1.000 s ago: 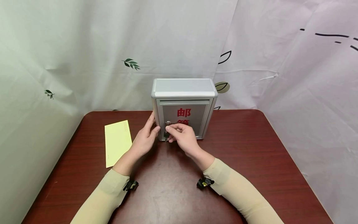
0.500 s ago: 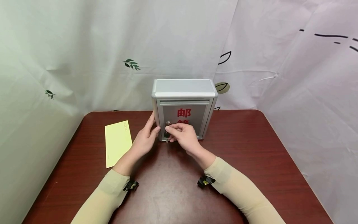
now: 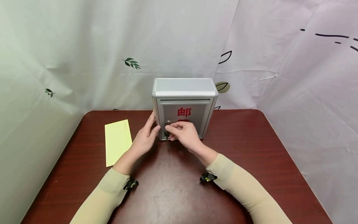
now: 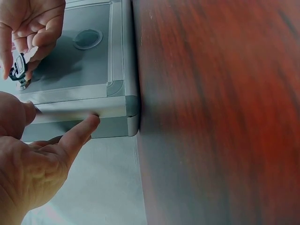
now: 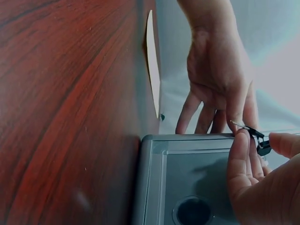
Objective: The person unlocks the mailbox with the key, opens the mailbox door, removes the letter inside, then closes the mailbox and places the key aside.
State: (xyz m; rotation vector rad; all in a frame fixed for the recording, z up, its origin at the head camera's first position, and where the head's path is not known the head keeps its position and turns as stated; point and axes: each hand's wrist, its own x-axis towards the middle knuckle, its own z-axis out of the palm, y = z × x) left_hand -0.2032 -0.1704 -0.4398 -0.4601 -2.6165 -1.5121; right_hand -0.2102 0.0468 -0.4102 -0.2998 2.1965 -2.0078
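A silver metal mailbox [image 3: 184, 87] with red characters stands upright on the table. My left hand [image 3: 144, 138] rests against its left side, fingers mostly straight along the wall and the thumb at the front edge. At the lock [image 3: 168, 122] on the left of the door, my right hand [image 3: 184, 133] pinches a key between thumb and index finger; most of that key is hidden by the fingers. A second key with a black head [image 3: 167, 134] hangs below them, and its metal blade [image 4: 32, 54] shows in the left wrist view. The door lies flush in its frame.
A yellow envelope [image 3: 117, 137] lies flat on the dark red wooden table [image 3: 237, 149], left of the mailbox and partly behind the left forearm. White curtains [image 3: 181, 40] with leaf prints hang behind and beside the table. The door has a round window [image 5: 193, 212] low down.
The right wrist has shifted slightly right and away from me, while its fingertips stay at the lock. The hanging key swings a little. My left hand and the mailbox keep their places.
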